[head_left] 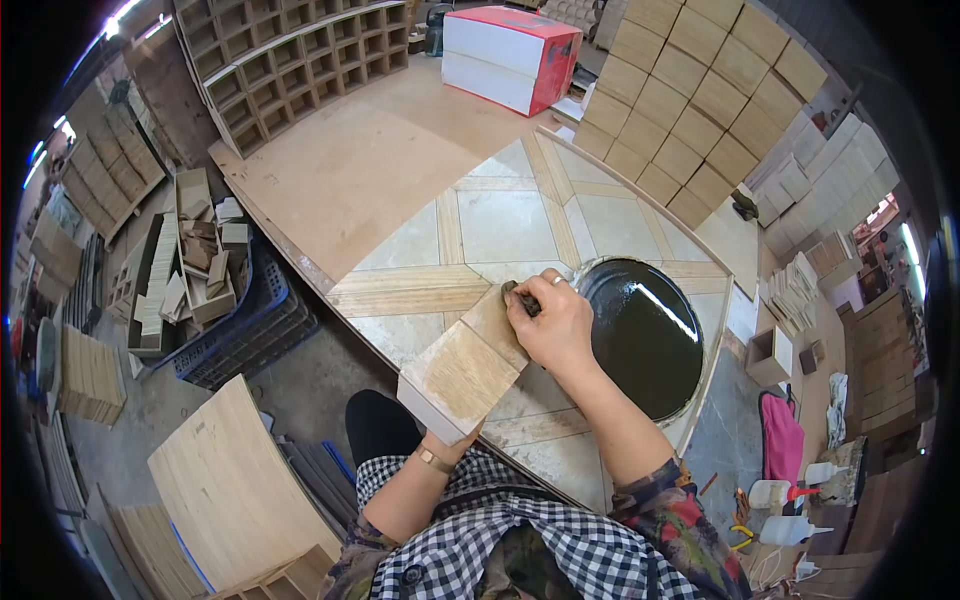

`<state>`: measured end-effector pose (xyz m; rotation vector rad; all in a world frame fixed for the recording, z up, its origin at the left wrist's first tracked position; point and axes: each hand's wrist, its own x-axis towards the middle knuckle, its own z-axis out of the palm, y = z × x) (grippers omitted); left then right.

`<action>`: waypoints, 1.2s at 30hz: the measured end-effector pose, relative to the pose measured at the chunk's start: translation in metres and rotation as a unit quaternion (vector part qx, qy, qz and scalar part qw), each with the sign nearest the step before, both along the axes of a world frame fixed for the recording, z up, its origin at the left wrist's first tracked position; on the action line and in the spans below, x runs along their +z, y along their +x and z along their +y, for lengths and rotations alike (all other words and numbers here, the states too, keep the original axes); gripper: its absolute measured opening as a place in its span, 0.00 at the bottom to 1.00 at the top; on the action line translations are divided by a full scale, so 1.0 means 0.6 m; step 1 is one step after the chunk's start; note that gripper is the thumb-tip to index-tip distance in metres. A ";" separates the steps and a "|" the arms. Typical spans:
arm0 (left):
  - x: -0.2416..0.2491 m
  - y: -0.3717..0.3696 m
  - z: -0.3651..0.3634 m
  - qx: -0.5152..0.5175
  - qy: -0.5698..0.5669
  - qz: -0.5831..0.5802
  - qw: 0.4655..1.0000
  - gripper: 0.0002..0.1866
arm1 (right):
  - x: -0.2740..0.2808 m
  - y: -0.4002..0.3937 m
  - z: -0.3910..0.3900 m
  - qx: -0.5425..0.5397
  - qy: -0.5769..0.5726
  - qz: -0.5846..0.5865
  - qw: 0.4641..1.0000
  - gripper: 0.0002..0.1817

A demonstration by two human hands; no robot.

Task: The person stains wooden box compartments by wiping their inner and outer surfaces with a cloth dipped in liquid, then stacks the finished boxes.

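Observation:
A light wooden box (468, 372) lies tilted over the near edge of the patterned board (505, 225). My left hand (455, 445) is at the box's lower end, its fingers mostly hidden beneath it. My right hand (550, 322) is closed on a small dark pad (513, 298), which touches the upper end of the wooden surface. Just right of my right hand, a round basin (645, 335) of dark liquid rests on the board. The wood is darker and damp-looking in the middle of its near face.
Stacked wooden boxes (690, 100) stand at the back right, a compartment rack (300, 70) at the back left. A red and white carton (510, 58) is behind the board. A blue crate (245, 325) sits left; glue bottles (790, 528) and a pink cloth (778, 437) lie right.

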<state>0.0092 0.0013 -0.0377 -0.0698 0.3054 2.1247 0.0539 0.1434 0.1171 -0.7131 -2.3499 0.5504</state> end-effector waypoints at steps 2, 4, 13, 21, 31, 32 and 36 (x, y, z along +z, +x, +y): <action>-0.006 0.001 -0.001 -0.001 -0.003 -0.001 1.000 0.25 | -0.001 0.001 -0.001 -0.001 0.012 0.002 1.000 0.07; -0.002 0.000 0.000 -0.001 -0.005 0.009 1.000 0.25 | 0.000 -0.001 -0.002 -0.006 0.011 0.005 1.000 0.07; 0.008 0.002 0.031 -0.069 0.225 0.132 0.963 0.21 | 0.046 0.041 -0.124 0.206 0.025 0.091 0.974 0.05; 0.014 -0.002 0.006 -0.023 -0.033 0.074 0.996 0.26 | 0.000 0.013 0.028 -0.048 -0.003 0.004 0.999 0.08; 0.037 0.001 0.003 -0.032 -0.097 0.053 0.993 0.27 | 0.020 -0.044 0.022 0.012 0.025 -0.111 0.993 0.09; 0.038 0.002 0.004 -0.029 -0.103 0.047 0.993 0.27 | -0.003 -0.051 0.064 -0.011 -0.021 -0.081 0.996 0.09; 0.045 0.007 0.016 0.004 -0.165 0.234 0.958 0.28 | 0.008 -0.059 -0.011 0.032 0.069 -0.038 0.996 0.05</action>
